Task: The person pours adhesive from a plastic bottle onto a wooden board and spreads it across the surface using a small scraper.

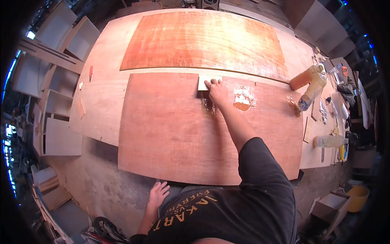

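My right hand [217, 91] grips a pale flat spreader [203, 83] near the far edge of a reddish wood panel [162, 122]. A glossy wet streak [209, 106] lies on the panel just below the spreader. To the right of my right hand is a shiny puddle of amber liquid [243, 99]. My left hand [158, 194] hangs below the panel's near edge with its fingers apart, holding nothing. A second panel [170, 44], orange and glossy, lies beyond the first.
Bottles of amber liquid [313, 91] stand or lean at the right, and another bottle [330, 141] lies nearer. A red-handled tool [91, 72] is on the pale board at left. Wooden shelves [61, 101] stand at far left, a yellow bucket [358, 198] at lower right.
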`<state>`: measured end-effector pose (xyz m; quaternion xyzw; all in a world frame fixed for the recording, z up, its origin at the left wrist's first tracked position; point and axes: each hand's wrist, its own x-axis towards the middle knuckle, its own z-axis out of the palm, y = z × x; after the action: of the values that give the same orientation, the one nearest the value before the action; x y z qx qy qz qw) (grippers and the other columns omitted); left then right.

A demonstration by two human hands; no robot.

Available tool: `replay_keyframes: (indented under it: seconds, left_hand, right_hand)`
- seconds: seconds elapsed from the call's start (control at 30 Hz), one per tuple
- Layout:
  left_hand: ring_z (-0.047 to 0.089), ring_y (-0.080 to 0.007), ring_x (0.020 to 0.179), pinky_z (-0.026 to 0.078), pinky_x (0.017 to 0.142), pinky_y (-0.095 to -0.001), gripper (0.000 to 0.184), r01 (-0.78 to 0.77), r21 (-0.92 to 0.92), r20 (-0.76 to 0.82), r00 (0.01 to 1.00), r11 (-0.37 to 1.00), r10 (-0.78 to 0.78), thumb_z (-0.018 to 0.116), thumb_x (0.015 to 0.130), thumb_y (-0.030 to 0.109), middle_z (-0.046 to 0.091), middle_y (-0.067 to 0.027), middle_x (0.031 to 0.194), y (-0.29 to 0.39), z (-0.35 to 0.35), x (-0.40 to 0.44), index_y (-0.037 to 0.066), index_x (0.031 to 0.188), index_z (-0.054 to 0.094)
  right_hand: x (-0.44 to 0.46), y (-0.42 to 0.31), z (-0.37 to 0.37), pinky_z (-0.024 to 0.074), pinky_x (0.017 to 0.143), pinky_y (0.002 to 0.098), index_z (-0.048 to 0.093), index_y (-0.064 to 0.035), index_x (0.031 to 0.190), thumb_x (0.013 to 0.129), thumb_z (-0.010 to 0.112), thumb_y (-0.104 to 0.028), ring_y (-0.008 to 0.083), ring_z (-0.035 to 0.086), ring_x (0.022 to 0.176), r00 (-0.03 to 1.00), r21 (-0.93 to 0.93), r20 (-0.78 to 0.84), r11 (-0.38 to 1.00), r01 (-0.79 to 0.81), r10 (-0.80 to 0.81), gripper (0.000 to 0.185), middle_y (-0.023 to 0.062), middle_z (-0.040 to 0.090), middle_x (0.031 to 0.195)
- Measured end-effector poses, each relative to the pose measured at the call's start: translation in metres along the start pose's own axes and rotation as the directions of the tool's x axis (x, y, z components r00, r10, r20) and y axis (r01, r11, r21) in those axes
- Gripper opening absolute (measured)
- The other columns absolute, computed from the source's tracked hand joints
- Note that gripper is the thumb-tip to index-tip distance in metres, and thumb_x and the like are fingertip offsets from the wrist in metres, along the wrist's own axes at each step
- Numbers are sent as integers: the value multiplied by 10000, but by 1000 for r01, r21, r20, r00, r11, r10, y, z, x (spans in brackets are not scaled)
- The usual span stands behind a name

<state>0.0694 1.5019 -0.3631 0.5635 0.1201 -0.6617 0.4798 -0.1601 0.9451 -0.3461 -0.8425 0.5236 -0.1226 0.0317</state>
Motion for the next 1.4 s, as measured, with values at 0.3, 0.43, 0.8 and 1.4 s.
replay_keyframes:
  seconds: [0.3,0.43,0.8,1.4]
  left_hand:
    - [395,-408,1451,274,1166,-577,419,27,-1,123,992,1000,-27,565,1006,367,384,-183,1607,7,-3,8,160,1351,451]
    - [424,-370,1437,304,1154,-548,464,64,36,199,978,997,-70,529,1023,386,394,-182,1592,20,-9,19,150,1411,437]
    - [369,-390,1456,337,1161,-526,657,100,87,325,938,991,-123,592,983,421,391,-206,1558,66,-30,35,65,1493,380]
    - [206,-410,1526,260,1221,-513,819,124,-18,350,930,992,-110,646,944,448,249,-224,1629,65,-42,55,58,1562,279]
  right_hand:
    - [-16,-8,-42,576,838,440,715,-299,1289,846,549,-59,310,713,1025,957,-39,289,999,33,-20,530,112,713,1137]
    - [-66,-20,-74,571,874,441,669,-345,1365,833,556,-68,298,712,1080,867,-68,498,997,42,-2,611,137,731,1191]
    - [-274,-63,-90,559,904,452,660,-294,1389,787,723,-157,356,702,1056,732,3,673,990,-140,102,620,200,723,1184]
    - [-461,-159,-145,570,830,376,728,-148,1251,809,517,37,247,726,973,949,530,147,788,-314,280,524,107,775,995]
